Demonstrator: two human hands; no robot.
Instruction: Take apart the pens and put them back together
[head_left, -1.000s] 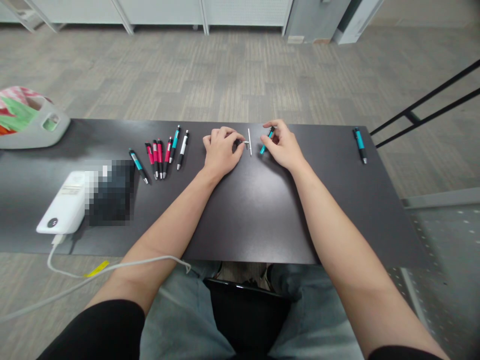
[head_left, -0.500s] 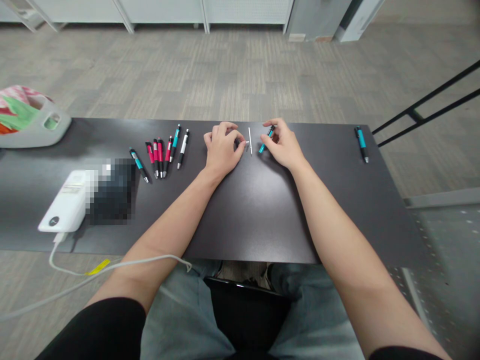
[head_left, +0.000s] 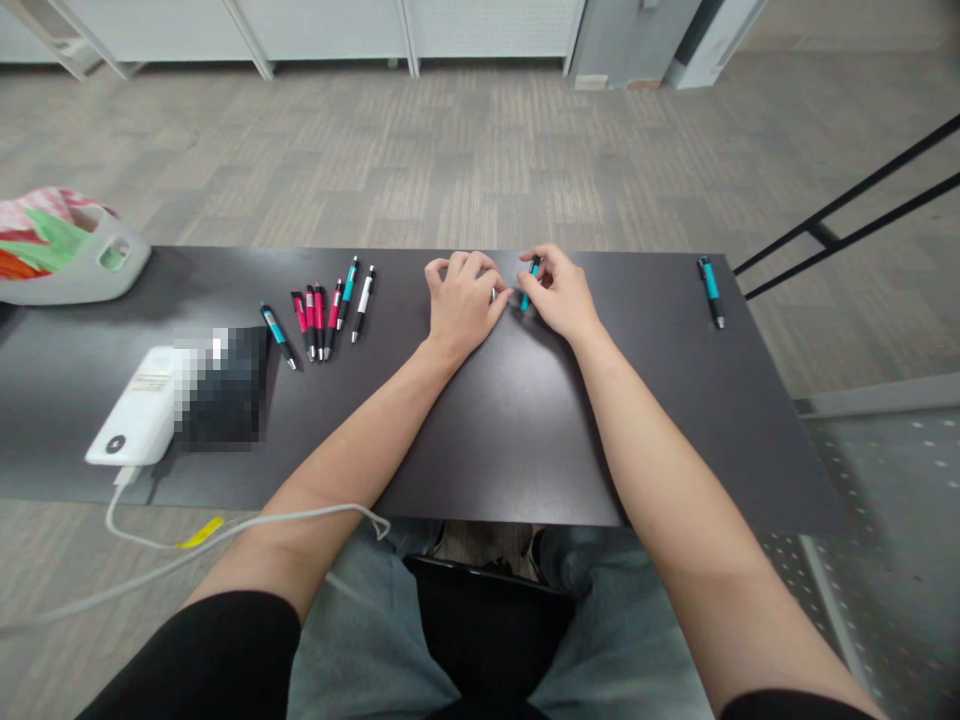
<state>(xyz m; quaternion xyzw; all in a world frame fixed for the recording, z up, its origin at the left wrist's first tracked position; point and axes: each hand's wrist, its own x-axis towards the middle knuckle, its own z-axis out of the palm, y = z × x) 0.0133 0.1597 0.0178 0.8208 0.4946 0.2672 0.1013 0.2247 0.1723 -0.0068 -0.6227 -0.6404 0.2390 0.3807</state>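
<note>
Both my hands rest on the far middle of the black table [head_left: 525, 420], close together. My right hand [head_left: 561, 293] is closed round a teal pen barrel [head_left: 529, 280], whose two ends stick out of the fingers. My left hand [head_left: 463, 296] is curled with its fingertips pinched beside the right hand; only a small light bit shows at them, too small to name. The thin white refill seen earlier is hidden between the hands.
Several red, teal and white pens [head_left: 326, 310] lie in a row left of my hands. One teal pen [head_left: 709, 291] lies alone at the far right. A white power bank [head_left: 139, 405] with a cable, a blurred dark object, and a grey basket [head_left: 71, 265] are at the left.
My left hand has moved right to meet the right hand. The white refill that lay between them is now covered by the fingers.
</note>
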